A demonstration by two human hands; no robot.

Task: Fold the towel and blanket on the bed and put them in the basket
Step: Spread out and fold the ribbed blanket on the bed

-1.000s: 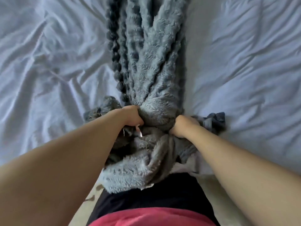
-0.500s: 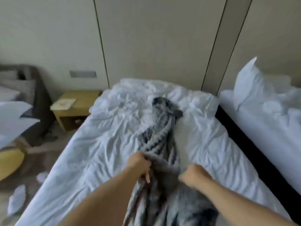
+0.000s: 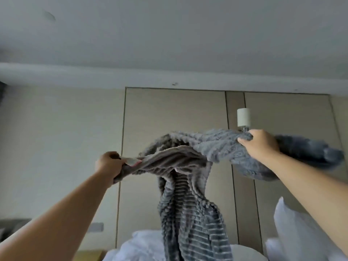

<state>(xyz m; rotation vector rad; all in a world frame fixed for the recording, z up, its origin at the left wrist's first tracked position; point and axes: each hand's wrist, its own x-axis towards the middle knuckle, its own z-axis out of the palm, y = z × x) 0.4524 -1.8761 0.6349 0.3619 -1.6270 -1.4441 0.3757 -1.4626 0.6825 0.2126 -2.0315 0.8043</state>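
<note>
Both hands clenched on cloth. Left hand (image 3: 108, 165), centre left of frame: fingers curled round a bunched edge of the grey blanket (image 3: 190, 223). A small pale label (image 3: 131, 161) with a pink edge sticks out of the fabric just beside the knuckles. Right hand (image 3: 260, 145), right of centre and higher in the frame than the left: thumb on the near side, fingers wrapped over another stretch of the same blanket. Both forearms bare, entering from the lower corners.

Blanket position: in the air, strung between the two hands across the middle of the frame. Ribbed side shows near the left hand, fluffy side near the right. Between the hands the cloth sags and twists into one rope-like column that hangs down the centre and runs out of the bottom edge. A darker loose end trails past the right hand toward the right edge; blurred.

Bed (image 3: 143, 245): white rumpled bedding at bottom centre, behind the hanging column. Whether the blanket's lower end touches it: cannot tell, cut off by the frame.

Surroundings: white pillow (image 3: 293, 232) at lower right. Beige wall panels (image 3: 175, 119) behind. Wall lamp (image 3: 243, 117), pale cylindrical shade, just above the right hand in the frame. Grey switch plate (image 3: 96, 227) on the wall at lower left. Wooden corner of a nightstand (image 3: 88, 256) at the bottom edge, left of the bedding. Ceiling (image 3: 169, 34) fills the upper third.
</note>
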